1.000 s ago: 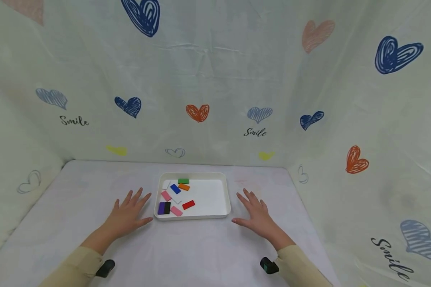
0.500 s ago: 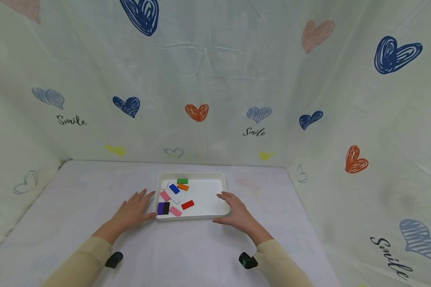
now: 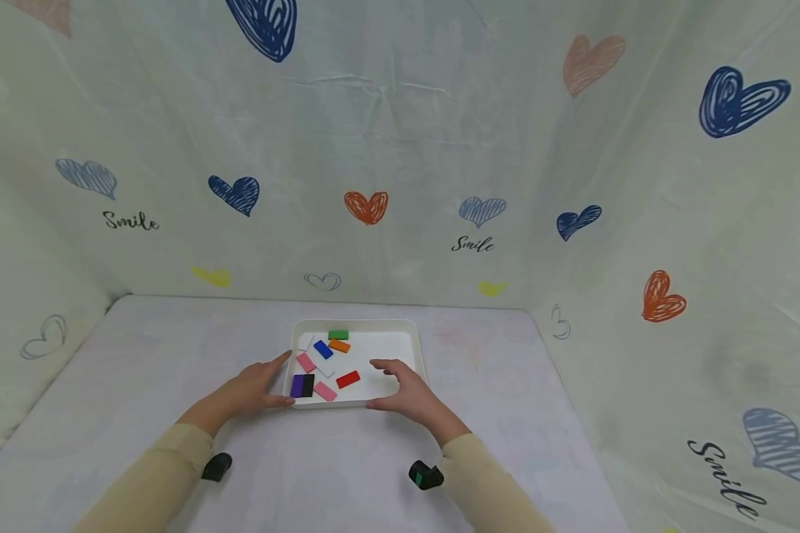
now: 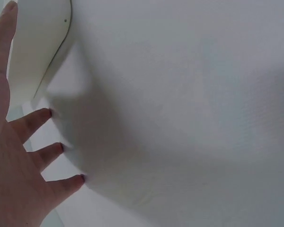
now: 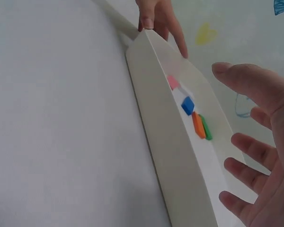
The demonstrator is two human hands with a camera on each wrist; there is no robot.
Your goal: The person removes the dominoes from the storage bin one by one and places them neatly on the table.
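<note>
A shallow white tray [image 3: 387,344] lies on the table with small flat rectangular blocks toward its left side. Among them are a red block [image 3: 348,379], a blue block [image 3: 323,349], an orange block [image 3: 339,346], a green block [image 3: 338,335], a purple block [image 3: 297,386], a black block [image 3: 309,386] and two pink ones. White pieces are hard to make out on the tray floor. My left hand [image 3: 250,389] rests against the tray's left end, thumb at the near corner. Over the tray's near right part hovers my right hand [image 3: 413,396], fingers spread, holding nothing.
The table [image 3: 333,466] is covered in white cloth. Behind and to both sides hangs a pale curtain [image 3: 413,148] printed with hearts. A black wrist camera [image 3: 217,467] sits under the left sleeve, another black camera [image 3: 427,475] by the right.
Both hands have moved inward. The left came right to the tray's left end; the right came left from beside the tray to over it. The blocks and tray keep their places.
</note>
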